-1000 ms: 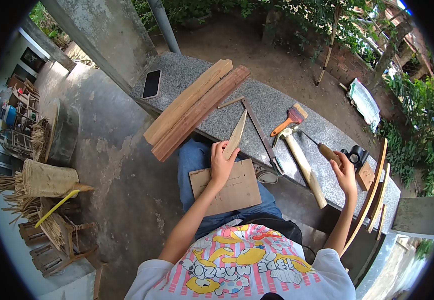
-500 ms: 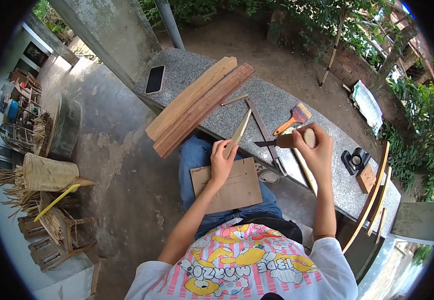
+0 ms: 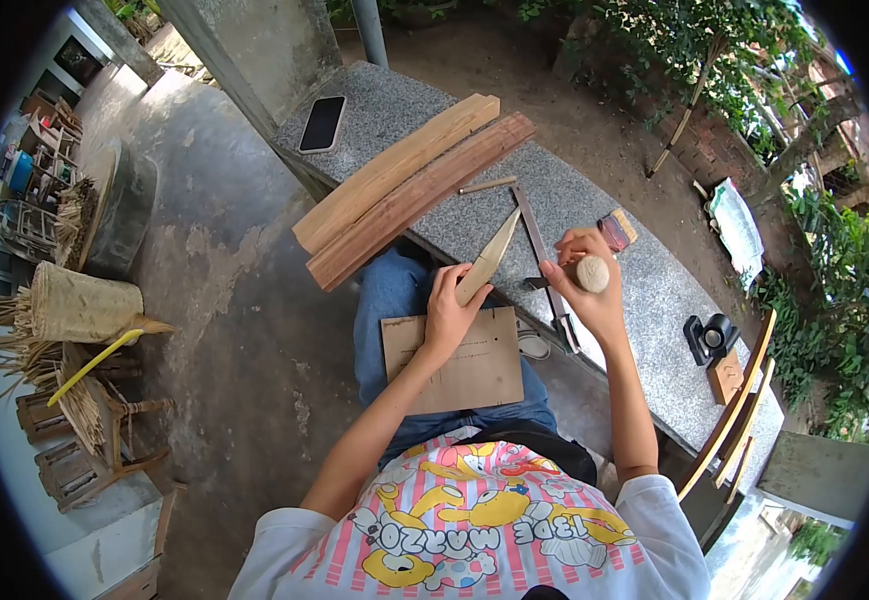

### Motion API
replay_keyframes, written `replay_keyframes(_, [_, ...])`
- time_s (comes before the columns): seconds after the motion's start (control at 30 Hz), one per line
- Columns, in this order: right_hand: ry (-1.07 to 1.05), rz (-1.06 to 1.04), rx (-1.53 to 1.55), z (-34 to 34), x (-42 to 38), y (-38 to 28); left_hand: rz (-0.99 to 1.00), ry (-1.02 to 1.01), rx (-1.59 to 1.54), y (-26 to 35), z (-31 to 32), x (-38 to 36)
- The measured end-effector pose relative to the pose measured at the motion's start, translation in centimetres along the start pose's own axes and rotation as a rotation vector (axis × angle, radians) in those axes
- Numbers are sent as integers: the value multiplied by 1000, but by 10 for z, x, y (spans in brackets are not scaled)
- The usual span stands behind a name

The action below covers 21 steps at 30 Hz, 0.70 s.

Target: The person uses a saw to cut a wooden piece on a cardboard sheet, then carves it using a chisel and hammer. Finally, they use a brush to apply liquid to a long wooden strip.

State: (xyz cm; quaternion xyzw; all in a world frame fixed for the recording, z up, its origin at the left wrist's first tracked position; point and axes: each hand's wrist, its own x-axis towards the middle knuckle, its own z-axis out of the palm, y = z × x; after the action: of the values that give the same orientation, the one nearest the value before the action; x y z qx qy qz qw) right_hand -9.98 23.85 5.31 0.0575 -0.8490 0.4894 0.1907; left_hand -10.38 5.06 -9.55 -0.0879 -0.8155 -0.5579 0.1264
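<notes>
Over my lap, my left hand (image 3: 451,305) grips a pointed strip of pale wood (image 3: 492,258), its tip angled up toward the bench. My right hand (image 3: 591,275) is wrapped round the round-ended handle (image 3: 592,273) of a bladed tool, above the bench edge; its dark blade partly shows to the left of the fingers. Between the hands a metal square (image 3: 537,237) lies on the stone bench. A brush (image 3: 617,230) lies just beyond my right hand, its handle hidden. Flat on my thighs rests a brown board (image 3: 474,365) with marks and a small hole.
The granite bench (image 3: 654,310) carries two curved wood pieces (image 3: 394,175) (image 3: 424,198), a phone (image 3: 323,124), a black device (image 3: 709,338) and a wooden block (image 3: 725,377). Curved strips (image 3: 739,412) lean at its right end. A woven basket (image 3: 86,303) stands at left.
My right hand has moved left and turned the tool, closer to the metal square. My left hand and the wood strip have shifted slightly right. The whole view has also shifted a little.
</notes>
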Motion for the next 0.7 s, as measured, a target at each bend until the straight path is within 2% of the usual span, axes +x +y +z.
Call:
replay_keyframes(0.03, [-93,291,374,3,-3,9,-8,4,-3,0,0,-1])
replay_keyframes(0.07, [-114,347,328,-1,-4,6,-28,-11,9,0,-1,-1])
replay_keyframes(0.13, [-80,317,386,-1,-1,8,-55,-16,18,1,1,-1])
replay_keyframes(0.23, [-10,276,509,6,4,12,30,50,48,1,0,0])
replay_keyframes(0.33, [36,110,646,23,11,8,64,32,56,3,-2,0])
replay_keyframes(0.7, [11,152,659,47,9,28,61,34,31,2,-1,1])
